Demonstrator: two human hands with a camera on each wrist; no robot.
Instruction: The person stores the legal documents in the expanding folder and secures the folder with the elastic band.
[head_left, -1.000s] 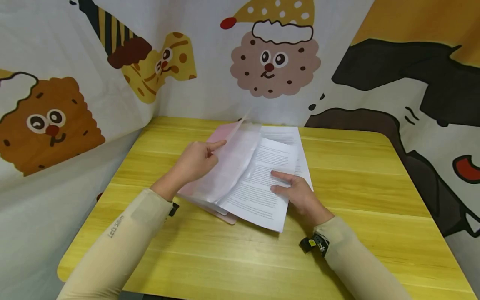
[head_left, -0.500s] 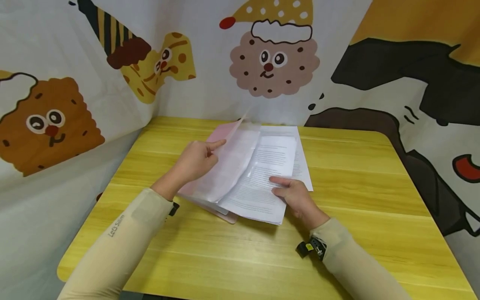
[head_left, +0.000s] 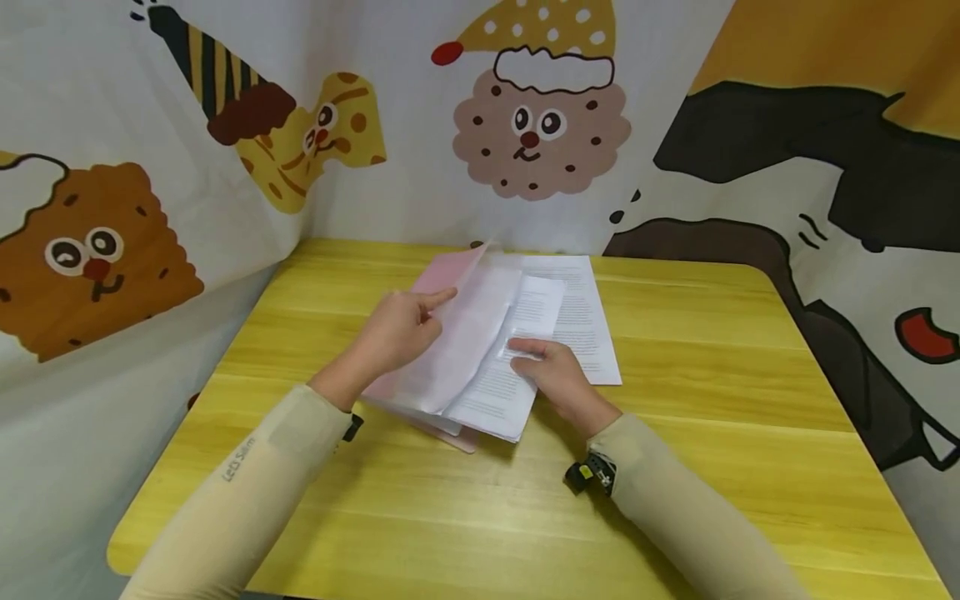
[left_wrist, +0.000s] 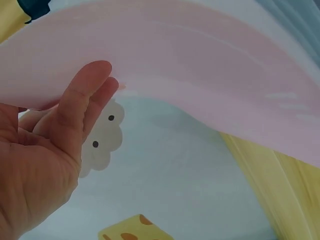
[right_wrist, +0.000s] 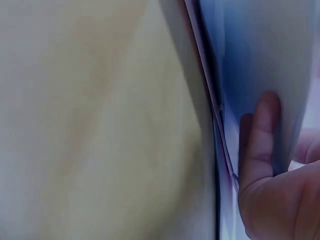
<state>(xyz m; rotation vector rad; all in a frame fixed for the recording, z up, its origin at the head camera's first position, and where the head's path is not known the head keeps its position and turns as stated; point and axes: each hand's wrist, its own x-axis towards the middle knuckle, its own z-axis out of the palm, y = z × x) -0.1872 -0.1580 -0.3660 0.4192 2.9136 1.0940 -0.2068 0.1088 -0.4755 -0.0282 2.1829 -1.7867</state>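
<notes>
A pink folder lies open on the table, its translucent pink leaf raised. My left hand holds that leaf by its edge, index finger extended along it; the leaf bows across the left wrist view above the fingers. My right hand pinches the right edge of some printed paper, thumb on one face and fingers on the other. The paper's left part is hidden by the leaf. In the right wrist view, fingers press the paper's near face.
Another printed sheet lies flat on the wooden table, partly beneath the held paper and to its right. A cartoon-printed cloth hangs behind and left of the table.
My right hand has moved left with the printed paper, which now sits further under the raised leaf. More of the flat sheet shows. My left hand keeps its hold, and the head view shifts slightly.
</notes>
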